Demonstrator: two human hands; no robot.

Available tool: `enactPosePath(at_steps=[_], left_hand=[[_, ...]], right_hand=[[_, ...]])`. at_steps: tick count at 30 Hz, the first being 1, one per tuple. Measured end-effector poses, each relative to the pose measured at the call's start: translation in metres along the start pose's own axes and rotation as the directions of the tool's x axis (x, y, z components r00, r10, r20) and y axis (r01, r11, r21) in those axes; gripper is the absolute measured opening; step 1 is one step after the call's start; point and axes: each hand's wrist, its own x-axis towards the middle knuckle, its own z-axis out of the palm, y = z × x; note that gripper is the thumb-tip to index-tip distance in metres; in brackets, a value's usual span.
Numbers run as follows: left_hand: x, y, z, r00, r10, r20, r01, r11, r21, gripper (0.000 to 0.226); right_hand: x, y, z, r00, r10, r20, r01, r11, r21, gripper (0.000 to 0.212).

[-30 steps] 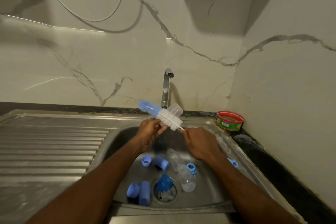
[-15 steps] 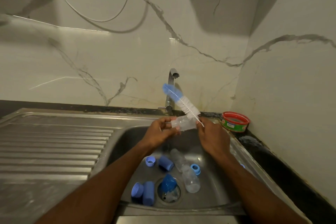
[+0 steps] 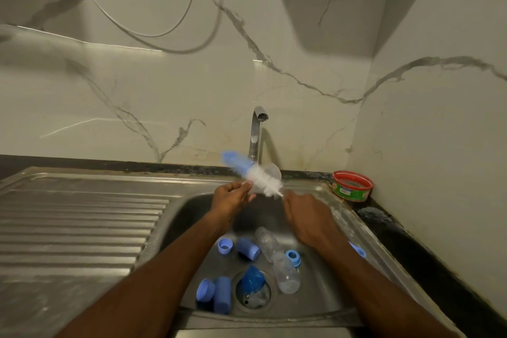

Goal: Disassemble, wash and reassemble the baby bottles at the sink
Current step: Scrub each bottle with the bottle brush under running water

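Observation:
Over the sink basin (image 3: 189,217), my left hand (image 3: 233,197) grips a clear baby bottle (image 3: 273,171) by its lower end, its mouth pointing up toward the tap. My right hand (image 3: 307,217) grips the thin handle of a bottle brush (image 3: 263,180). Its white bristles lie across the front of the bottle and its blue tip points up-left. In the basin lie two more clear bottles (image 3: 286,273) (image 3: 266,240), two blue caps (image 3: 248,248) (image 3: 222,294), blue rings (image 3: 225,246) (image 3: 293,257), a blue disc (image 3: 205,289) and a blue piece on the drain (image 3: 252,280).
The tap (image 3: 258,132) stands behind the hands, with a thin stream below its spout. A ribbed steel drainboard (image 3: 82,217) stretches to the left. A red-rimmed green tub (image 3: 352,186) sits in the right corner by the wall. Another blue piece (image 3: 358,250) lies on the sink's right rim.
The brush swung from steeply up-left down to a flatter angle across the bottle. The bottle tilted from lying sideways to pointing up toward the tap. Both hands shifted slightly left.

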Motion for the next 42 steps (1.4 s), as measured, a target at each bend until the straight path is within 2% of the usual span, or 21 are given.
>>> enactPosePath(at_steps=[2,4,6,8,11,13,15,19,23,26,29,32,34,37,42], left_hand=[[0.0,0.002,0.001,1.0,-0.024,0.01,0.024,0.998,-0.057,0.023],[-0.002,0.002,0.004,0.999,-0.028,0.018,0.029,0.999,-0.042,0.024],[-0.002,0.001,0.004,0.999,-0.035,0.014,0.035,0.999,-0.015,0.025],[0.0,0.002,0.001,0.998,-0.057,0.015,0.058,0.996,-0.068,0.025],[0.003,0.003,-0.003,0.997,-0.072,-0.008,0.071,0.996,-0.055,0.026],[0.003,0.004,-0.002,0.996,-0.083,-0.013,0.082,0.994,-0.076,0.027],[0.002,0.005,-0.001,0.995,-0.098,0.008,0.099,0.985,-0.139,0.03],[-0.001,0.01,0.002,0.989,-0.135,0.052,0.143,0.968,-0.208,0.033],[-0.005,0.014,0.006,0.978,-0.182,0.099,0.203,0.938,-0.282,0.03],[-0.005,0.016,0.006,0.968,-0.219,0.122,0.244,0.933,-0.264,0.03],[-0.008,0.017,0.004,0.961,-0.224,0.162,0.261,0.928,-0.265,0.024],[-0.009,0.018,0.002,0.945,-0.257,0.2,0.294,0.938,-0.182,0.034],[-0.009,0.018,0.003,0.936,-0.276,0.218,0.303,0.948,-0.102,0.042],[-0.014,0.015,0.008,0.938,-0.218,0.271,0.207,0.976,0.067,0.045],[-0.018,0.006,0.007,0.939,-0.008,0.343,-0.079,0.968,0.237,0.04]], right_hand=[[-0.001,0.002,0.002,0.999,-0.015,-0.033,0.015,1.0,-0.022,0.022],[0.006,0.01,0.001,0.995,0.049,-0.086,-0.049,0.999,0.008,0.023],[0.006,0.006,0.002,0.996,0.055,-0.069,-0.053,0.998,0.033,0.022],[0.002,0.0,0.005,0.999,-0.007,-0.04,0.008,1.0,0.014,0.02],[0.008,0.009,0.003,0.995,0.038,-0.096,-0.036,0.999,0.017,0.018],[0.009,0.009,0.004,0.999,0.026,-0.046,-0.024,0.999,0.038,0.018],[0.004,0.003,0.006,0.999,-0.045,-0.012,0.045,0.999,0.022,0.019],[0.007,0.012,0.003,0.99,0.037,-0.136,-0.031,0.999,0.042,0.018],[0.004,0.006,0.006,0.993,-0.062,-0.098,0.065,0.997,0.03,0.02],[0.01,0.014,0.006,0.99,0.019,-0.139,-0.008,0.997,0.079,0.025],[0.008,0.007,0.008,0.993,-0.064,-0.096,0.07,0.995,0.069,0.025],[0.011,0.009,0.005,0.975,0.037,-0.22,0.016,0.972,0.234,0.021],[0.013,0.014,0.001,0.966,0.087,-0.244,-0.003,0.945,0.327,0.031],[0.01,0.015,0.003,0.977,0.046,-0.208,0.015,0.959,0.282,0.048],[0.015,0.021,0.007,0.949,0.165,-0.269,-0.1,0.966,0.239,0.049]])
